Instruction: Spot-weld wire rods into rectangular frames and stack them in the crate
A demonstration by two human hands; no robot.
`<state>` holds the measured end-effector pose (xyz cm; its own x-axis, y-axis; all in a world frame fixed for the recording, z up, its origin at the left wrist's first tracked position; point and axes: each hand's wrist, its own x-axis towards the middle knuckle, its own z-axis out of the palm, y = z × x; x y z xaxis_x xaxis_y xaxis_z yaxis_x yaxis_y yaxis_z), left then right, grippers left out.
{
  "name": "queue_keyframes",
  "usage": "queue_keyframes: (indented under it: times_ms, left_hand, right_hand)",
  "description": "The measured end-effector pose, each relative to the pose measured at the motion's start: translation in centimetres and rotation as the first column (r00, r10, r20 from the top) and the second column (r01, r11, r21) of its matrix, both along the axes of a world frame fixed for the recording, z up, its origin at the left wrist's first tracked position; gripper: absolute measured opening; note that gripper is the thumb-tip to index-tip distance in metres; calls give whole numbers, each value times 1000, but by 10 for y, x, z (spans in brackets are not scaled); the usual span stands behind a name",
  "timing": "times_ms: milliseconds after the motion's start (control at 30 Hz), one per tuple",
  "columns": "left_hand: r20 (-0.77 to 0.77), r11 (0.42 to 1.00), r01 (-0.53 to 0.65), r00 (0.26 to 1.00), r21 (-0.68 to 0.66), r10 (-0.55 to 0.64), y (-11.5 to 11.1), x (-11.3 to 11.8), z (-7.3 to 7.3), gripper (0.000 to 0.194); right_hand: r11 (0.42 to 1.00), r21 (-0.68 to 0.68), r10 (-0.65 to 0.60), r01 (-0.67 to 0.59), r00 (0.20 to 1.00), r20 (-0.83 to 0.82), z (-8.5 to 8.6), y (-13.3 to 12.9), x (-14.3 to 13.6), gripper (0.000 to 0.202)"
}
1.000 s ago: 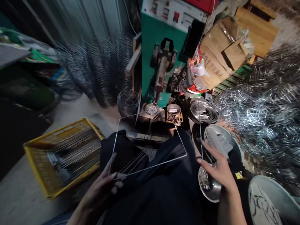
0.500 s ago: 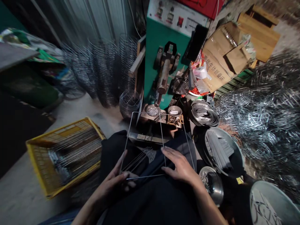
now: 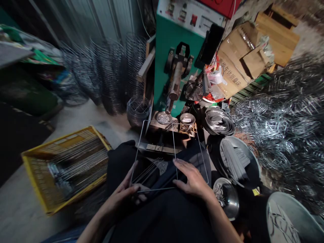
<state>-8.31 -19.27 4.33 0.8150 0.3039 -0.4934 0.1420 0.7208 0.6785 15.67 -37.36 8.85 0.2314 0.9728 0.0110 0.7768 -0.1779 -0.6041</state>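
Observation:
A thin bent wire frame (image 3: 174,141) spans my lap, its far edge in front of the machine's little shelf. My left hand (image 3: 129,187) is closed on the frame's near left corner, with a straight wire running rightward from its thumb. On the right, my right hand (image 3: 191,178) pinches the middle wire between thumb and fingers. Several loose straight wires (image 3: 149,170) lie on the dark cloth over my lap, between the hands. Where the wires meet near my left fingers is partly hidden.
Ahead stands a green machine (image 3: 162,67) with a round metal arm (image 3: 175,84). A yellow crate (image 3: 32,179) of rods sits left, before stacked wire coils (image 3: 111,77). At right are a basin (image 3: 254,165) of metal strips, a steel bowl (image 3: 231,202) and piled wire pieces (image 3: 286,125).
The whole view has shifted slightly, with surroundings sliding a little left and up. Both hands keep nearly the same hold on the wire frame.

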Motion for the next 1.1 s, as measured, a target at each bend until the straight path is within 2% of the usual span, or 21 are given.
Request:
queue_keyframes:
  times_ms: [267,400,467,533,633,700,733,800,900,967,1100]
  left_hand:
    - [48,1000,2,999,-15,-2,-2,-2,-8,107]
    - [45,1000,6,999,-18,-5,-2,-4,-13,107]
    - [41,1000,4,999,-5,-4,-3,-3,-13,106]
    - [50,1000,7,999,-2,-7,-4,1,-12,104]
    - [72,1000,6,997,-25,-5,-5,6,-11,103]
    - [62,1000,-1,998,-26,3,-6,8,-11,102]
    - [52,1000,-6,999,-18,7,-6,8,-11,101]
    - [37,1000,-14,999,-5,14,-5,6,-11,101]
    - [33,999,-48,998,-1,48,-4,3,-8,104]
    - [40,998,-62,997,0,62,-4,2,-7,104]
    - [70,999,-48,996,-13,49,-3,5,-8,101]
  right_hand:
    - [998,-63,-24,27,998,50,-10,-4,2,70]
    - [964,-33,-251,263,946,205,-17,-20,16,62]
    - [949,7,-309,317,921,237,-18,-21,18,61]
    - [966,10,-256,259,946,198,-15,-14,12,63]
    - [1000,-17,-23,23,1000,-11,-7,7,-8,67]
    - [990,15,142,-142,973,-180,-3,18,-19,71]
    - [982,42,188,-183,955,-232,-2,21,-22,73]
    - [985,62,168,-158,955,-245,-3,22,-23,75]
    - [1000,12,-23,25,992,-126,-8,18,-15,72]
    - [997,-23,-78,76,993,-91,-7,19,-11,69]
    - [993,4,113,-116,956,-270,4,27,-12,69]
